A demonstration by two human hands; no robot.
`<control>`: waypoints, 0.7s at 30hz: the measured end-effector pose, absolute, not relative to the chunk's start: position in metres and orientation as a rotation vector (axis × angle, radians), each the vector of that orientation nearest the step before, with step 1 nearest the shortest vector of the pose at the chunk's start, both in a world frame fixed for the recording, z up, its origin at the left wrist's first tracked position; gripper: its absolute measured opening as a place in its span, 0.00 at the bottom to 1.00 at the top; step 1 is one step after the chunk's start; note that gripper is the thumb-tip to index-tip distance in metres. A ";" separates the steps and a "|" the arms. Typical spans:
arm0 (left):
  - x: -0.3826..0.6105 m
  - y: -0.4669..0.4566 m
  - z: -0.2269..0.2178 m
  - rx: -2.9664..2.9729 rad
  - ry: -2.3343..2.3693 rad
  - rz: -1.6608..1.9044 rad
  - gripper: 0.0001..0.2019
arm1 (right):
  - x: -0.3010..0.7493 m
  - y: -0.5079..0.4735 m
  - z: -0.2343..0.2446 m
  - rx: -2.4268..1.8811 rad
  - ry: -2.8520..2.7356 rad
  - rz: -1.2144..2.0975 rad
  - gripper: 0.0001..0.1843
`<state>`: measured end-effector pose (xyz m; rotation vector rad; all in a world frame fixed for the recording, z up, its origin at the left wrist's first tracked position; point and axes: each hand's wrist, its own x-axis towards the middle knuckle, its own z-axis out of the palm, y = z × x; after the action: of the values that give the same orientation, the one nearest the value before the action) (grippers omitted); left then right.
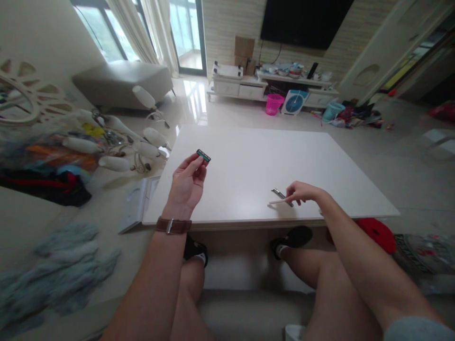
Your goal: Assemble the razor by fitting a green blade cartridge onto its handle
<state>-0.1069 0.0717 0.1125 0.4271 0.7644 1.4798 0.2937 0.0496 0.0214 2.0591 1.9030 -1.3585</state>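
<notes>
Up over the left part of the white table (249, 161), my left hand (188, 182) pinches a razor blade cartridge (204, 155), dark with a green strip, between thumb and fingers. My right hand (302, 192) is low over the table's near side, its fingers closed on a thin white stick (277, 202) that points left. Close by those fingers is a slim silver razor handle (278, 192), slanting down to the right and partly hidden by them. Whether the hand also grips this handle or it only lies on the table, I cannot tell.
A red round stool (377, 234) stands by the table's right front corner. White lamp arms (121, 128) and bagged items crowd the left side. Beyond the table are a pink basket (273, 104), a blue fan (294, 102) and a white TV cabinet (238, 90).
</notes>
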 end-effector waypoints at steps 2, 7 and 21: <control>-0.105 0.072 0.112 0.437 0.761 1.471 0.08 | 0.296 0.045 0.018 2.072 1.881 -1.347 0.07; -0.099 0.072 0.107 0.456 0.785 1.442 0.08 | 0.239 0.033 -0.006 1.899 1.937 -1.492 0.05; -0.090 0.072 0.102 0.480 0.816 1.400 0.07 | 0.302 0.042 0.039 2.172 2.030 -1.135 0.07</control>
<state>-0.0896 0.0724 0.1016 0.4803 0.8155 1.3996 0.3022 0.0420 0.0388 2.1716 2.0296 -1.1351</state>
